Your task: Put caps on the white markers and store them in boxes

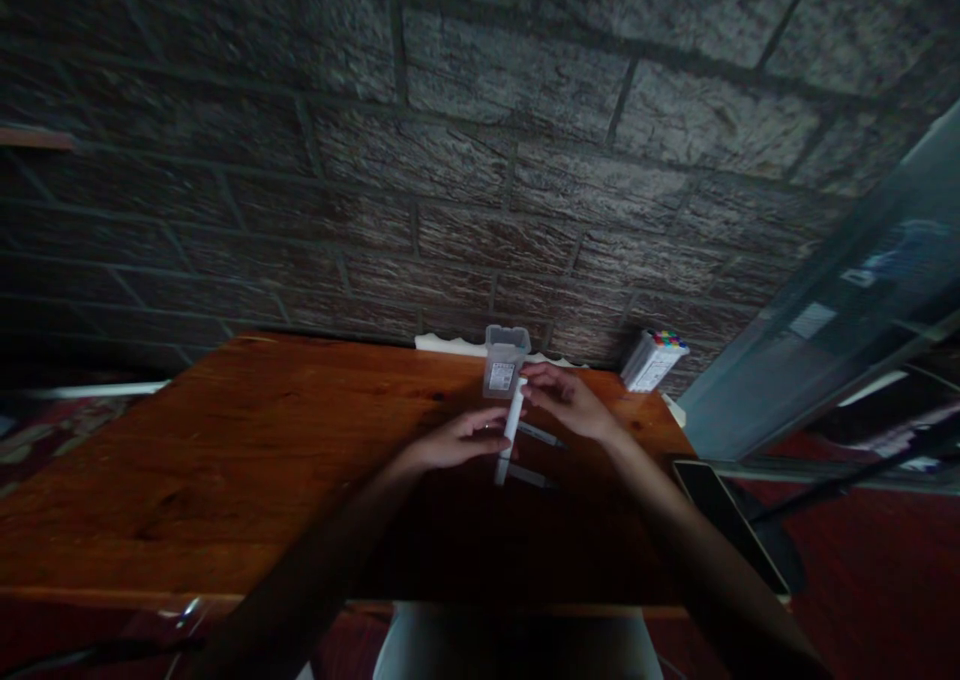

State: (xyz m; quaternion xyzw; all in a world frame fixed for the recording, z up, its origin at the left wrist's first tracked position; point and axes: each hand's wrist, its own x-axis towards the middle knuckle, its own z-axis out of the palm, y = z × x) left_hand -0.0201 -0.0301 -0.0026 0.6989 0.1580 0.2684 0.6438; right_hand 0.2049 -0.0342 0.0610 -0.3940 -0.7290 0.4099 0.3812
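Note:
A white marker [514, 412] stands tilted between my two hands above the table. My left hand [461, 441] is closed around its lower half, thumb in front and fingers behind. At the upper end, my right hand [570, 402] pinches the tip of the marker between thumb and fingers. Two more markers lie on the tabletop just right of it, one marker [543, 435] below my right hand and another marker [531, 476] nearer to me. Behind the hands stands a clear plastic case [506, 345] with a printed label; what it holds is hard to make out.
The wooden table [300, 430] meets a stone-block wall [465, 230]. A second case [652, 362], packed with colourful-capped markers, stands at the back right. A dark flat tablet-like device [729, 522] lies by the right edge. A white scalloped strip [450, 345] runs along the wall.

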